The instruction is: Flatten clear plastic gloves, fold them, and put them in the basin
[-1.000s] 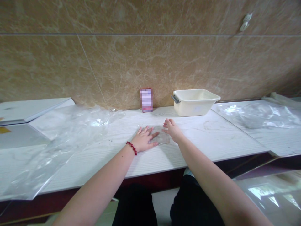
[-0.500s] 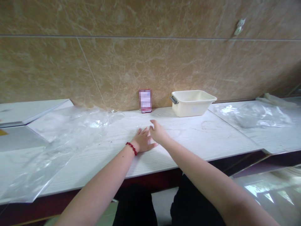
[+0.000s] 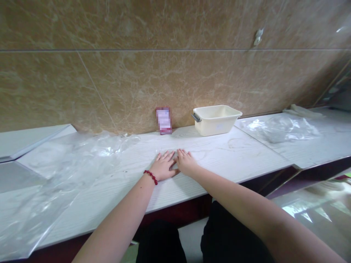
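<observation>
My left hand (image 3: 163,167) lies palm down on the white wood-grain tabletop (image 3: 219,160), its fingers spread and nothing held. A red bead bracelet (image 3: 150,176) circles that wrist. Beside it, my right hand (image 3: 185,162) rests flat with fingers stretched forward, close against the left thumb and forefinger; it holds nothing either. Beyond the hands, a phone (image 3: 163,121) with a blurred screen leans upright on the wall. To its right stands a cream plastic bin (image 3: 214,126) with a grey handle.
Clear plastic sheeting (image 3: 90,157) spreads over the table's left part, beside a white box (image 3: 27,144). More clear plastic (image 3: 282,128) lies at the right. A brown marbled wall (image 3: 137,80) closes off the back, with a small hook (image 3: 258,37) on it.
My right hand has come down from a raised, partly curled pose to lie flat with its fingers forward. My left hand stays on the table. The view has shifted slightly right.
</observation>
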{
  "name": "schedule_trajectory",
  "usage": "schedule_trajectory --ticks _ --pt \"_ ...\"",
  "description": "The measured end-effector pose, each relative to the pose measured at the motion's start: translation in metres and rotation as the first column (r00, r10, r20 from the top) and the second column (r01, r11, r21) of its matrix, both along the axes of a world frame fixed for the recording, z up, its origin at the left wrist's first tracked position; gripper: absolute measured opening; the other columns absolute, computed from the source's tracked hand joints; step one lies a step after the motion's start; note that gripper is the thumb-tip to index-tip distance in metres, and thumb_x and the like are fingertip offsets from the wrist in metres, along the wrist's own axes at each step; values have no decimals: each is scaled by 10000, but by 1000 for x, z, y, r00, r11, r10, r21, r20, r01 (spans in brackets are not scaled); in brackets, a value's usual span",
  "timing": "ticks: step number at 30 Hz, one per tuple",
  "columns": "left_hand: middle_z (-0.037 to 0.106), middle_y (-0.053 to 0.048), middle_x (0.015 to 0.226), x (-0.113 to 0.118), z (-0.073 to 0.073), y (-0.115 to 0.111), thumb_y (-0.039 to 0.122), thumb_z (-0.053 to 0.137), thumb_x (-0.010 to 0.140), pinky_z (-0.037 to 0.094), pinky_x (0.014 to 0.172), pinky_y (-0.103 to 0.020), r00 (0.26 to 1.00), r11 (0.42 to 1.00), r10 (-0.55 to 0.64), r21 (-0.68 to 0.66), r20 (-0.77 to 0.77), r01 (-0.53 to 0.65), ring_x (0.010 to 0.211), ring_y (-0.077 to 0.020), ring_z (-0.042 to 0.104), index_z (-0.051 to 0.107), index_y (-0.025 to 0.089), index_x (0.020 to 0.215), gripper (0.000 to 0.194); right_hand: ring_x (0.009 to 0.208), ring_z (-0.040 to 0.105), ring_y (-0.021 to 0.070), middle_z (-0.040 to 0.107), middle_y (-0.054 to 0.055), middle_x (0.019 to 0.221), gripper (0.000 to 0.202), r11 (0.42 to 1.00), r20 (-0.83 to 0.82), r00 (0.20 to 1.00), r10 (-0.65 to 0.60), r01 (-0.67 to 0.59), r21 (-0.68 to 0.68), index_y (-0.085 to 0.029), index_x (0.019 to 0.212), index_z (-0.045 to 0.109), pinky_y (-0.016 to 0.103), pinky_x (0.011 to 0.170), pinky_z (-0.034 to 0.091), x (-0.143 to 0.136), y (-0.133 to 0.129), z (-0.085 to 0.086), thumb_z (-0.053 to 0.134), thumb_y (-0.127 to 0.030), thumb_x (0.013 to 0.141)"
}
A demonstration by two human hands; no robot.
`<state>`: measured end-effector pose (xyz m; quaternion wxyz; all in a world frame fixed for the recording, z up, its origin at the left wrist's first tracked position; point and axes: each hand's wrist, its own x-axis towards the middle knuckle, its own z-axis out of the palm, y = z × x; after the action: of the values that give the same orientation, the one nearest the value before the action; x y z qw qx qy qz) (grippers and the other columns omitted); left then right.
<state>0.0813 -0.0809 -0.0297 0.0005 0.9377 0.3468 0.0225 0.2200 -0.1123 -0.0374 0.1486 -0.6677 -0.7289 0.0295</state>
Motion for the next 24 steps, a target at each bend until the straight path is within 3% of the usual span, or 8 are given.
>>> schedule_trajectory --ticks 3,7,10,13,18,24 --pt "215 -40 1352 0 1 1 564 236 756 100 981 -456 1000 1000 16 3 22 -16 1234 -218 151 308 241 1242 587 1203 223 229 290 111 1305 484 1000 38 999 -6 5 9 -91 1243 313 455 954 144 5 -2 -2 204 -332 837" --pt "262 -65 1332 2 2 0 438 164 821 108 983 -457 988 987 129 83 87 -136 1227 -206 182 256 186 1271 524 1211 201 240 253 109 1320 492 1000 72 997 -3 4 -7 -96 1254 302 486 945 126 5 -3 -1 207 -322 827" --pt "310 -66 1310 8 1 0 378 144 834 101 996 -430 991 986 105 118 87 -115 1222 -190 199 300 168 1252 493 1215 190 238 235 108 1326 499 1000 89 996 -12 14 -28 -89 1261 291 481 952 111 3 -3 0 214 -304 817" --pt "322 -65 1304 12 -2 0 364 121 837 139 993 -417 990 989 122 71 68 -127 1214 -183 221 309 164 1248 494 1220 176 228 219 99 1333 506 999 89 996 -16 20 -38 -97 1266 283 470 960 97 3 -3 -1 214 -310 813" --pt "264 -32 1334 9 -6 1 397 145 829 155 977 -438 975 975 219 19 48 -220 1217 -198 213 285 243 1260 478 1220 171 222 221 66 1337 509 999 57 997 -50 51 -18 -152 1277 264 518 944 70 4 -2 -4 191 -352 814" --pt "205 -66 1353 -6 -3 4 565 168 768 120 934 -537 952 952 305 -31 29 -304 1223 -256 177 269 304 1256 562 1216 170 244 211 59 1342 523 997 52 996 -73 75 -34 -213 1276 258 589 900 27 7 -3 -3 189 -428 804"
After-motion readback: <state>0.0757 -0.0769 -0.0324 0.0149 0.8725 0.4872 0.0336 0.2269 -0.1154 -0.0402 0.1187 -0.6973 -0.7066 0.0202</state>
